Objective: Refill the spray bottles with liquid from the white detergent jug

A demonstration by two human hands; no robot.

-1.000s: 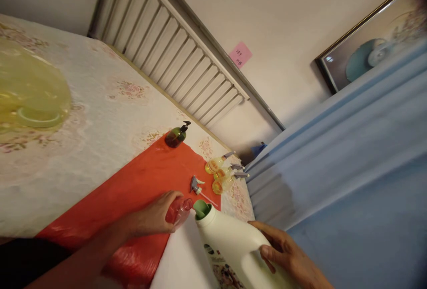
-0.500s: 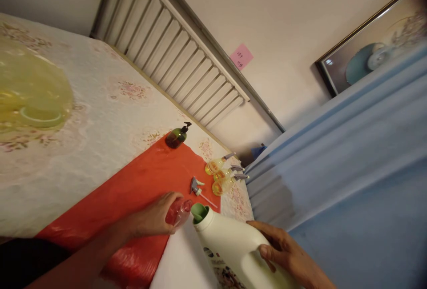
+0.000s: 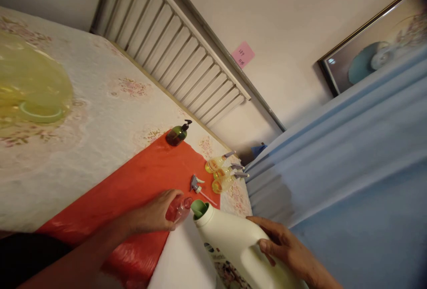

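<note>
the left hand (image 3: 156, 214) wraps a small pink bottle (image 3: 180, 209) over the orange sheet (image 3: 140, 182), its open neck touching the green spout (image 3: 199, 208) of a tilted white jug (image 3: 233, 244). the right hand (image 3: 283, 249) clasps the jug's body. a loose spray head (image 3: 196, 185) lies just beyond, near three yellow spray bottles (image 3: 222, 174).
</note>
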